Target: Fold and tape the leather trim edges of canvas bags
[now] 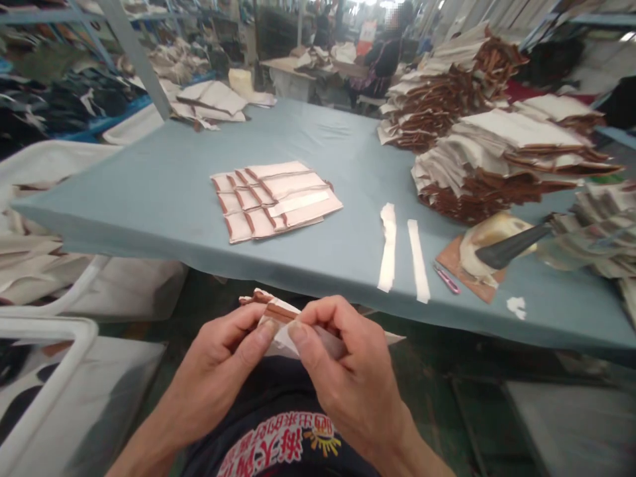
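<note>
Brown-edged pale piece point(281, 311) is held just off the near edge of the blue-covered table point(163, 199), left hand point(233, 348) and right hand point(350, 354) both pinching it between thumb and fingers, overlapping pieces point(298, 177) lying flat beyond, pale strips point(388, 248) to their right.

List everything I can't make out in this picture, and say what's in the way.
All in the head view:
- Part of the held piece: covered by the left hand and right hand.
- Tip of the pink tool: too small to make out.
- Rightmost stack: cut off by the right edge.
- Near bin: cut off by the left edge.
- Background person's hands: blurred by distance.
</note>
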A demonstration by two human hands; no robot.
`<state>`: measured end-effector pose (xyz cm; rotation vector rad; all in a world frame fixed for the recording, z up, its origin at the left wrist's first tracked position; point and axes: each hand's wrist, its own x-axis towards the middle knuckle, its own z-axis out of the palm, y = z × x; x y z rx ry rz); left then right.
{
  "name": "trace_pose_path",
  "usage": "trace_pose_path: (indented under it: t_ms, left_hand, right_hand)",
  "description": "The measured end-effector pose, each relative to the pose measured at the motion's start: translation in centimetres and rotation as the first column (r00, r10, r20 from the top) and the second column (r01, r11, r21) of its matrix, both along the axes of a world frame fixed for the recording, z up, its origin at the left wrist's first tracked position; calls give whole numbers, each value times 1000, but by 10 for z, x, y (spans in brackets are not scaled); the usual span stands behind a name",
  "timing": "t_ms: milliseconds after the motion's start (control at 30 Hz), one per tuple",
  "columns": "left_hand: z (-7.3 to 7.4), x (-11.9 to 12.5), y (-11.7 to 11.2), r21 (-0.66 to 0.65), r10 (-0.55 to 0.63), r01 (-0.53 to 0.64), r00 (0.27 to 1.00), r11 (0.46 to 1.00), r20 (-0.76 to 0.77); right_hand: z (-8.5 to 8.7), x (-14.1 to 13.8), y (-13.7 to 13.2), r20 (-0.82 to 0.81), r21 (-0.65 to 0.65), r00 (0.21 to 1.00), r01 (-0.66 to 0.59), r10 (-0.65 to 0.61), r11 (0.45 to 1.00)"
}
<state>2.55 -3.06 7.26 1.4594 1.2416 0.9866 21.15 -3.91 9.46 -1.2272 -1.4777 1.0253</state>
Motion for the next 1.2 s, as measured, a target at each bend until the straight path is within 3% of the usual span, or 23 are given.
trace_pose_path:
  t_ms: [200,367,567,867,1000,1200]
  left_hand:
    - [-1,7,2,44,-34,32,999,999,34]
    - [-2,8,2,74,-34,32,999,997,17]
    - [-4,1,-1,-26,-79,80,996,996,46]
    - [-36,-9,-7,-201,-67,119,967,972,247]
    - [-44,-7,-9,-243,34,34,962,969,270]
    - [-45,-1,-11,-276,82,23,928,961,363]
  right_hand:
    - [0,1,12,147,126,988,21,-39,992]
    - [-6,3,17,120,22,992,-32,30,999]
    - [-11,0,19,90,-66,989,-109,115,992]
    - [-8,2,28,16,-172,973,-224,230,959]
    - [-12,-1,27,75,-101,976,-197,205,975]
    - [-20,-7,19,221,60,972,-95,80,994]
